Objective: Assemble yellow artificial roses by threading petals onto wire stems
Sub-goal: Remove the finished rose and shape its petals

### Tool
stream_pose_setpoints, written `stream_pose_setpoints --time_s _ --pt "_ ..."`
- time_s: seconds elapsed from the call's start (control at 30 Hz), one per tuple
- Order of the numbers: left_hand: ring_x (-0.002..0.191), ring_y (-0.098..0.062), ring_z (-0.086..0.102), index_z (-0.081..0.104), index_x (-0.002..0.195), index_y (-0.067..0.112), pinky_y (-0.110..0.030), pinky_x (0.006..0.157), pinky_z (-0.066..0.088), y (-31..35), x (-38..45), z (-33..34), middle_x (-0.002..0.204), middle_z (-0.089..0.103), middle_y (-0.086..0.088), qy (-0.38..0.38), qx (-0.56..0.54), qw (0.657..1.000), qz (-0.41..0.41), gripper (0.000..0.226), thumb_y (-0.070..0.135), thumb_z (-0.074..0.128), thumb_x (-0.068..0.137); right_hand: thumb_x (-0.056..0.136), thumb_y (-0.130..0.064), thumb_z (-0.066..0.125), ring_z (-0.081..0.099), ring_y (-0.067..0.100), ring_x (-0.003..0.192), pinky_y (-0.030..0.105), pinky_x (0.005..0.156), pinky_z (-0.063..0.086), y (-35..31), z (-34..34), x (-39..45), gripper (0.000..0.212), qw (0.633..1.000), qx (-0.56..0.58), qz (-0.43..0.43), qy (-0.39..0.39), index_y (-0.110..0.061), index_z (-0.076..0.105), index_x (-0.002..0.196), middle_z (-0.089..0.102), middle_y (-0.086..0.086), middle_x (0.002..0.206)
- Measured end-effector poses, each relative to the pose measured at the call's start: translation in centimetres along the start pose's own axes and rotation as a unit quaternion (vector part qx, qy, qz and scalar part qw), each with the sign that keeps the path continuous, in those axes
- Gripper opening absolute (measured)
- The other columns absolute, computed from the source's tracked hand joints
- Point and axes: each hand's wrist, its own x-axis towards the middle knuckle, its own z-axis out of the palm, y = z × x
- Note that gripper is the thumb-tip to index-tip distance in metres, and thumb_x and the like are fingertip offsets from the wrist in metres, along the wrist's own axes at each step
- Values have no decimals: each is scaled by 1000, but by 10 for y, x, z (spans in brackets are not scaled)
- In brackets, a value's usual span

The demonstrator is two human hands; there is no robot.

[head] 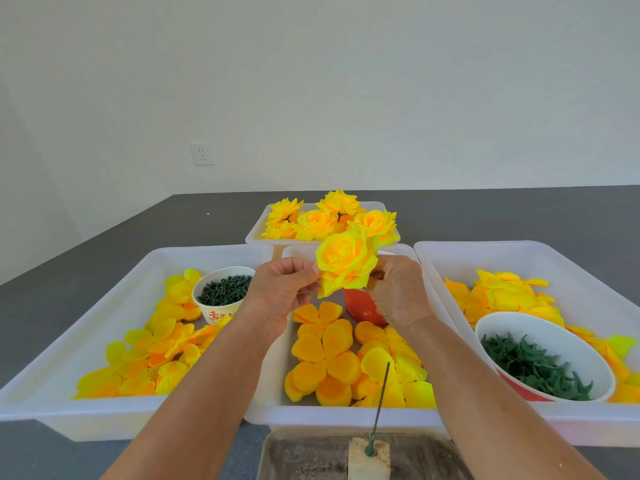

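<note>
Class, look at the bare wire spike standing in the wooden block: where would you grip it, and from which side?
Pinch the wire spike low, just above the wooden block, coming from the near side. It stands almost upright, leaning slightly away, and its top overlaps the petal tray behind.

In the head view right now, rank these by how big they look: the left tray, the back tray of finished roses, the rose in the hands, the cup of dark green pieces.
1. Left tray
2. Back tray, though distance shrinks it
3. Rose and cup: look alike, not ranked
</note>
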Motion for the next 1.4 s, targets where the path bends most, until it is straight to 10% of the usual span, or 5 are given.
stream_pose_setpoints --time_s 0.73,1.4 --pt "42 -7 47 55 71 9 -16 37 34 2 -1 0 51 51 -1 -73 -37 994 -73 16 14 65 81 82 -12 70 57 16 74 19 67 39 -1 0 -1 9 999 33 28 -3 -5 74 86 64 2 77" --pt "37 -11 47 56 85 5 -17 36 35 -3 1 3 49 51 -2 -28 9 999 30 5 2 56 89 78 -13 75 57 12 67 11 62 38 -6 -4 -1 8 999 24 4 23 -6 75 81 70 6 77"
